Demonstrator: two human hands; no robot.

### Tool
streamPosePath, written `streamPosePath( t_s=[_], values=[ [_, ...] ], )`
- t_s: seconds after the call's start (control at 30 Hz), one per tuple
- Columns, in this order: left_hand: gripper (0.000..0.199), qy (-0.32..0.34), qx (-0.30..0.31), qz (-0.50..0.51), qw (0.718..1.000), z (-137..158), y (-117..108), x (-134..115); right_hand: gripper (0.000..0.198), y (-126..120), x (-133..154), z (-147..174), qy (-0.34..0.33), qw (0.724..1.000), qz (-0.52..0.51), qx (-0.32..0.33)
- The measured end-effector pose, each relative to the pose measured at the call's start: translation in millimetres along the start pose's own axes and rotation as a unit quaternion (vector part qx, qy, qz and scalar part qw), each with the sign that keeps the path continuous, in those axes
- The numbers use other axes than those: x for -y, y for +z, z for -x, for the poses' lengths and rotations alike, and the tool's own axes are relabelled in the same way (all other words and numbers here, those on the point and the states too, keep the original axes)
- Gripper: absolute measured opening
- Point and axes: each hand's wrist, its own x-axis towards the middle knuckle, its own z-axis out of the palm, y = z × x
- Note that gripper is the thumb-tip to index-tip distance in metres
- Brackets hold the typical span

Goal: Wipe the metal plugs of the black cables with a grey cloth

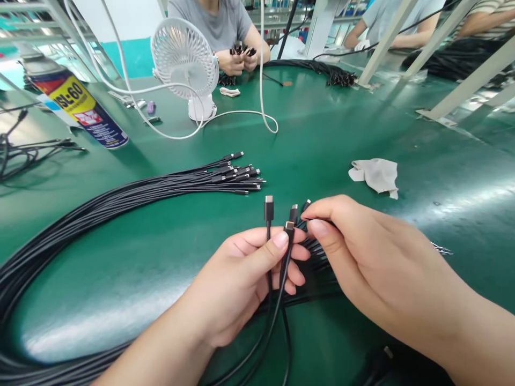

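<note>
A spray can is left of the fan. A cable bundle curves across the table before the fan. Nearer and right of the fan, the left hand grips a few cables, plugs up. Further right of the fan, the right hand pinches what looks like another cable, partly hidden.

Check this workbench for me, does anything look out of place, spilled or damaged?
I see no spill or damage. A crumpled pale scrap lies loose on the green table, beyond the right hand, apart from the cables. The spray can seems tilted, possibly just lens distortion.
</note>
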Motion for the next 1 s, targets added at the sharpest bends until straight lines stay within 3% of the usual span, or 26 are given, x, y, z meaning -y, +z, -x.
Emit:
streamPosePath(
  t_s=[0.2,0.4,1.0],
  values=[
    [0.015,-0.006,0.009,0.009,1.0,-0.2,-0.6,0.3,0.024,-3.0,1.8,-1.3,-0.075,0.995,0.057,-0.033],
    [0.017,-0.001,0.008,0.003,1.0,-0.3,0.1,0.1,0.026,-3.3,5.0,-1.5,-0.084,0.988,0.107,-0.071],
    [0.017,-0.012,0.001,-0.014,1.0,-0.5,1.3,-1.1,0.023,-3.4,3.6,-1.2,-0.116,0.979,0.139,-0.092]
  ],
)
